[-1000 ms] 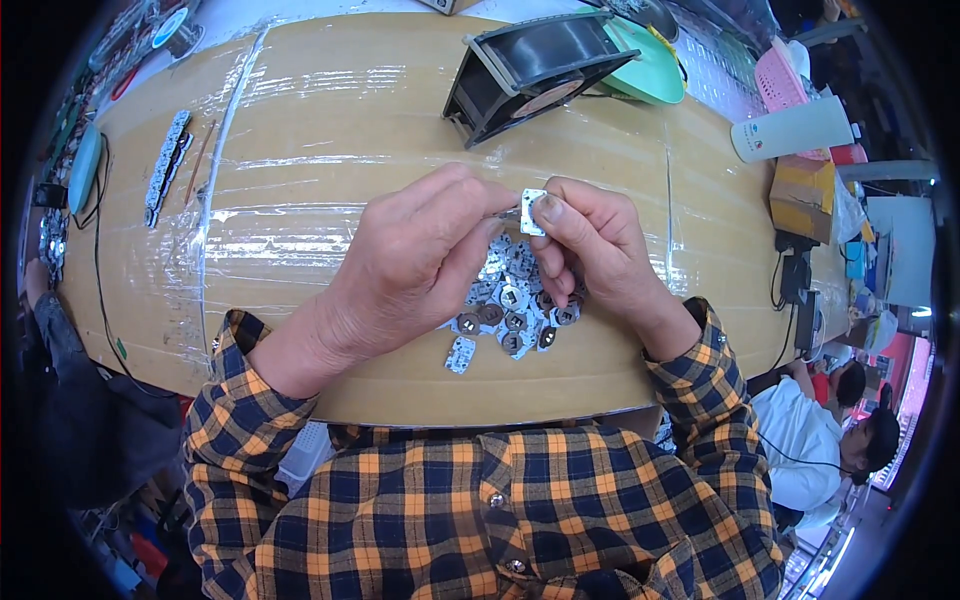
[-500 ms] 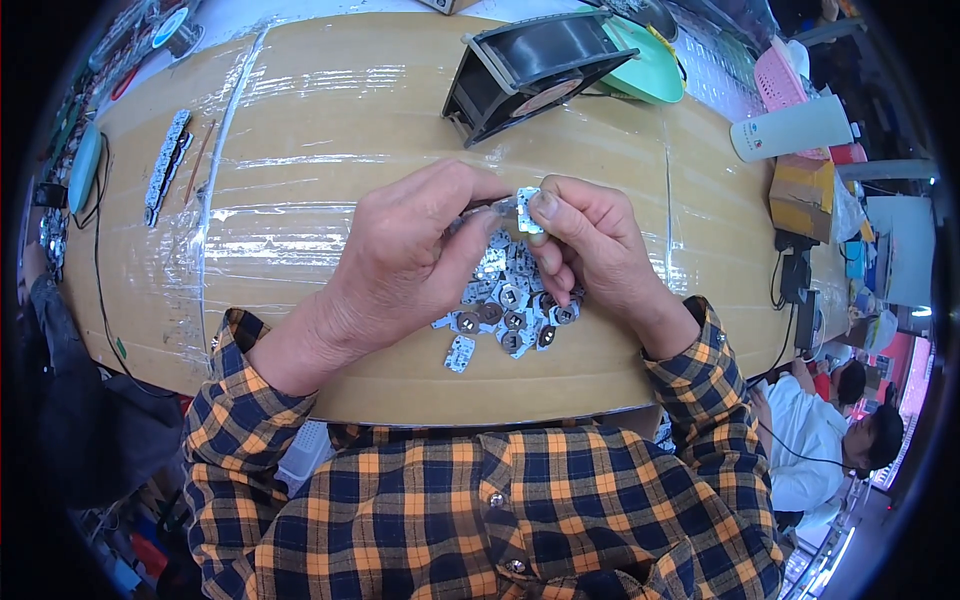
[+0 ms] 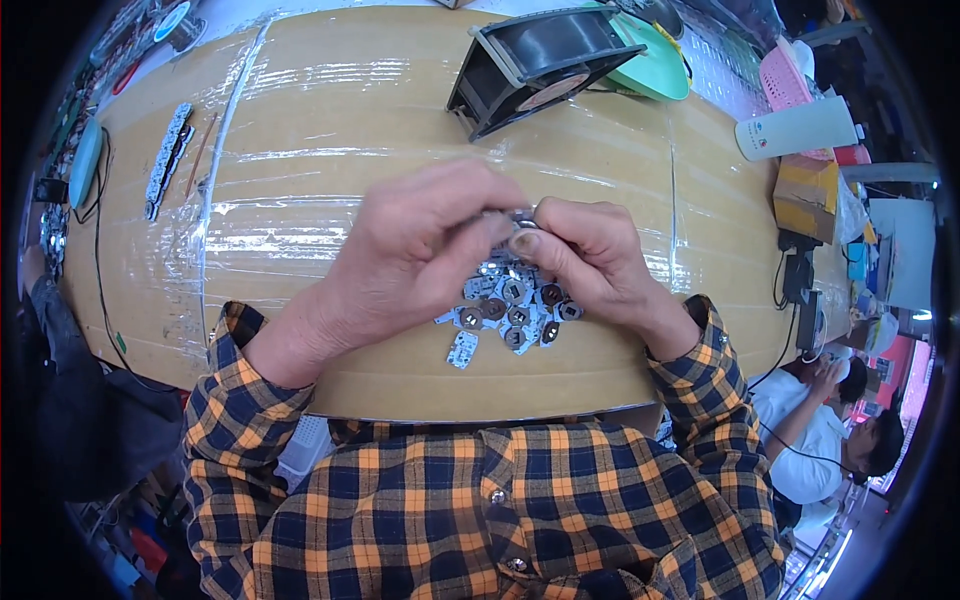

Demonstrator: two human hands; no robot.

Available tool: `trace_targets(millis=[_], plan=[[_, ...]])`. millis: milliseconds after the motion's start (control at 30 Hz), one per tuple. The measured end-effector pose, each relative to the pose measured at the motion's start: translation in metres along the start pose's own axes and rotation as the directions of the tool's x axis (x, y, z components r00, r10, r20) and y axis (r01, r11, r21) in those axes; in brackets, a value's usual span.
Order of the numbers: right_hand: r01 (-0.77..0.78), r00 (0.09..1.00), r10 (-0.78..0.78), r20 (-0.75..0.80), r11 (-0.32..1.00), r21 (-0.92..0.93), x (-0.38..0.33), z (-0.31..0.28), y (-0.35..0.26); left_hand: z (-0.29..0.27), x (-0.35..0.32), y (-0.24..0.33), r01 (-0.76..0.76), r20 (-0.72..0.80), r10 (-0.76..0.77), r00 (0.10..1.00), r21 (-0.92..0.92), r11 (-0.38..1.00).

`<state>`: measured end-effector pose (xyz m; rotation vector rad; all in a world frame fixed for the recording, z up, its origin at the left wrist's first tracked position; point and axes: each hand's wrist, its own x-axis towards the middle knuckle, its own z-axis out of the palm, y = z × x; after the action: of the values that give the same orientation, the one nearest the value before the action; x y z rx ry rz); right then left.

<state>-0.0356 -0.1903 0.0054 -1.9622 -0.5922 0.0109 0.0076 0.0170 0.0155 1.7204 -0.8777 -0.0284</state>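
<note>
My left hand and my right hand meet above the middle of the table, fingertips almost touching. Between thumb and bent fingers my right hand pinches a small circuit board, mostly covered by the fingers. The left hand is closed too, thumb against forefinger at the same spot; motion blurs it, and what lies in its tips is hidden. Just below the hands lies a pile of small circuit boards, several bearing round dark metal parts. One single white-and-blue board lies at the pile's near left edge.
Beyond my hands a black box fan stands tilted beside a green plate. Far left lie a strip of joined boards and a thin brown stick. A pale bottle and cardboard box are at right; a person sits beyond.
The small board, which faced up in my right fingertips, is now mostly covered as the right fingers have curled and the hands have drawn together. The seated person has raised a hand.
</note>
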Motion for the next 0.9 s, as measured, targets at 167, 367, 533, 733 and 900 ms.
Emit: trace_targets(millis=[167,367,533,733,900], plan=[[-0.178,0.984,0.177,0.018,0.978,0.105,-0.003,-0.010,-0.011,0.000,-0.004,-0.003,0.268,0.130,-0.238,0.962,-0.320,0.909],[-0.174,0.985,0.173,0.022,0.979,0.104,-0.003,-0.009,-0.009,0.001,-0.005,-0.002,0.312,0.206,-0.249,0.946,-0.389,0.867],[-0.453,0.890,0.444,0.098,0.844,0.286,-0.004,-0.012,-0.018,-0.011,-0.001,-0.004,0.255,0.314,-0.158,0.936,-0.297,0.920],[-0.502,0.859,0.505,0.082,0.801,0.328,-0.004,-0.012,-0.019,-0.010,0.001,0.000,0.257,0.219,-0.190,0.957,-0.335,0.906],[-0.359,0.932,0.359,0.048,0.900,0.248,-0.005,-0.008,-0.020,-0.009,-0.001,0.002,0.363,0.219,-0.295,0.930,-0.431,0.826]])
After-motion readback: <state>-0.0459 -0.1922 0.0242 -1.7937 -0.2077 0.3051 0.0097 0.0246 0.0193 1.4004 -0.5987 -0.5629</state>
